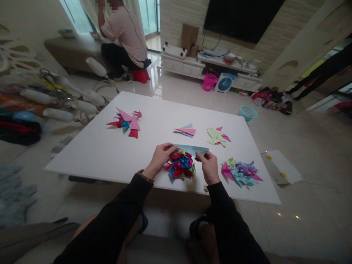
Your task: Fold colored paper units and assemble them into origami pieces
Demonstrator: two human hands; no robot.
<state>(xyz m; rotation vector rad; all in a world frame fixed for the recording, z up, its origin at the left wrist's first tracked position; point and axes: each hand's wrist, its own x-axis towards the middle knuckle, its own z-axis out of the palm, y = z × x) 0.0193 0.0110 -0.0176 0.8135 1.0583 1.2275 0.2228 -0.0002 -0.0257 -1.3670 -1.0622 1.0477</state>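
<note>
Between my two hands is a long, narrow piece of light blue folded paper [189,149], held level above the table. My left hand [164,156] pinches its left end. At the other end, the thumb and fingers of my right hand [208,165] close on the paper. Just below it lies a pile of shiny red, blue and green folded paper pieces [181,167], partly hidden by the strip and my left fingers. Beyond my hands rests a small fan of folded paper strips [185,130] in pink, blue and yellow.
The white table [148,161] also bears pink and red folded papers [129,123] on the left, a green and pink paper shape [218,137], and purple and teal folded papers [243,172] on the right. A person [125,36] sits on a red stool across the room.
</note>
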